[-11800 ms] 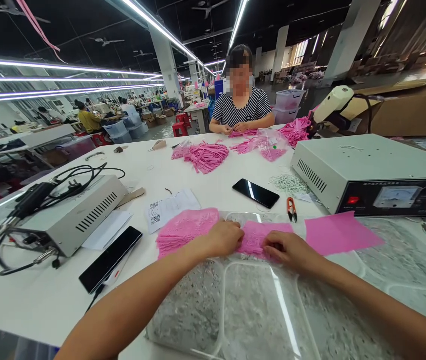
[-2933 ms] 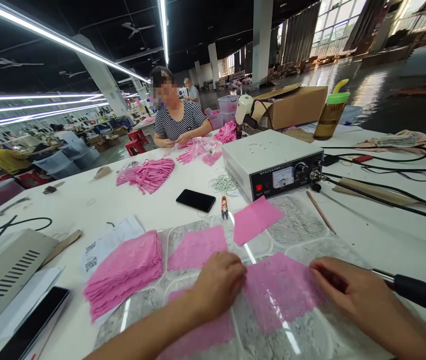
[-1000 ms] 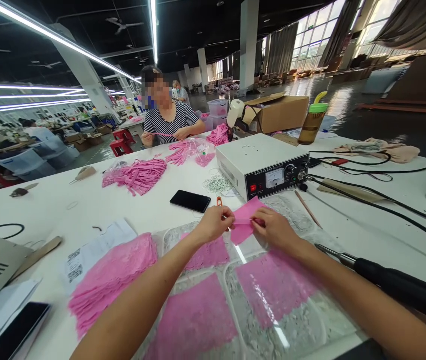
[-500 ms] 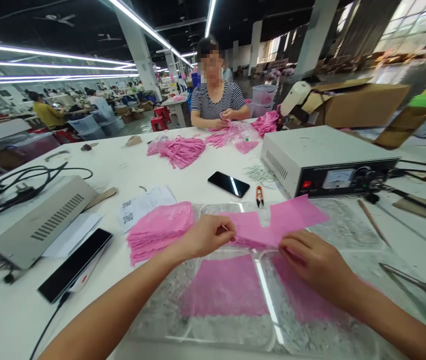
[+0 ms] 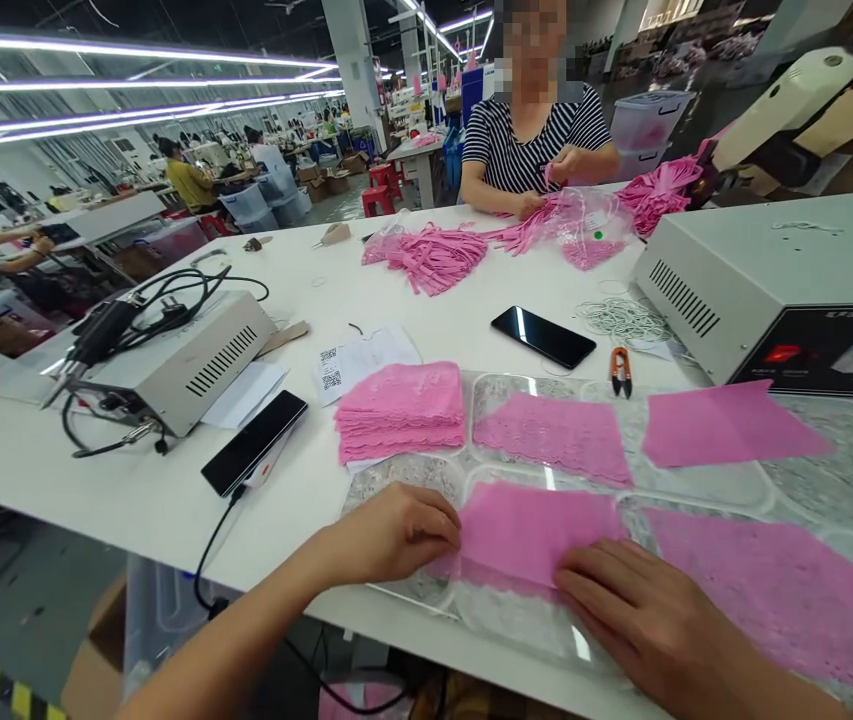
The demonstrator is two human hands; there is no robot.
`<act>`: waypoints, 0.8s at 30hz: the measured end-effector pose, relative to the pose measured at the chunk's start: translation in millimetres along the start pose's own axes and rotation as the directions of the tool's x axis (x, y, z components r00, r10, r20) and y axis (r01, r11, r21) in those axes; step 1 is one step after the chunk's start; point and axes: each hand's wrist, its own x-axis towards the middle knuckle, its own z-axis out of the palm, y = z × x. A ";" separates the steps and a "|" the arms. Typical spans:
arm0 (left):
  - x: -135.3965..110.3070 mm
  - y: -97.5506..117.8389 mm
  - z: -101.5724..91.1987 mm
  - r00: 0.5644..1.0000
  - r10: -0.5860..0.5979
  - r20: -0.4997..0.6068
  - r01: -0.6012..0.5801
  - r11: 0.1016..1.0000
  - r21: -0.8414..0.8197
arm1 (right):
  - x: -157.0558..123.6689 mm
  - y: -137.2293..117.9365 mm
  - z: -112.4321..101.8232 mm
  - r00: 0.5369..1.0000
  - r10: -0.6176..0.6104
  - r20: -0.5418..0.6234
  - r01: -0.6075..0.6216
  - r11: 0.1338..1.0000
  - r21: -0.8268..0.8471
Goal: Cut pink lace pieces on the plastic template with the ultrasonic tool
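Spanning left grip (image 5: 388,530) to right grip (image 5: 640,605), pink cloth (image 5: 520,530)

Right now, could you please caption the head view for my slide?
Left hand and right hand at one pink fabric piece.

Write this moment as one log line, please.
left hand: at left edge of pink cloth; right hand: on its lower right; cloth stack: farther back, left

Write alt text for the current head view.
A person's left hand and right hand touch a flat piece of pink fabric on a glossy patterned mat. A stack of pink pieces and other flat pieces lie near it. Across the white table, a co-worker in a striped top handles pink strips.
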 end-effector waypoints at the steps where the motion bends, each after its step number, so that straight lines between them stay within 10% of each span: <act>1: 0.9 0.8 -2.0 1.000 -0.010 -0.005 0.010 1.000 0.005 | 0.1 -0.2 0.0 1.000 0.018 -0.008 -0.018 1.000 0.017; 14: 64.8 49.8 -12.7 0.995 0.094 0.014 -0.095 0.975 0.200 | 23.9 1.8 -20.5 0.944 0.322 -0.065 -0.302 0.930 0.211; 24: 143.4 65.0 44.9 0.872 0.436 -0.223 -0.408 0.899 0.162 | -10.1 46.4 -80.5 0.460 0.872 -0.168 -0.694 0.471 0.544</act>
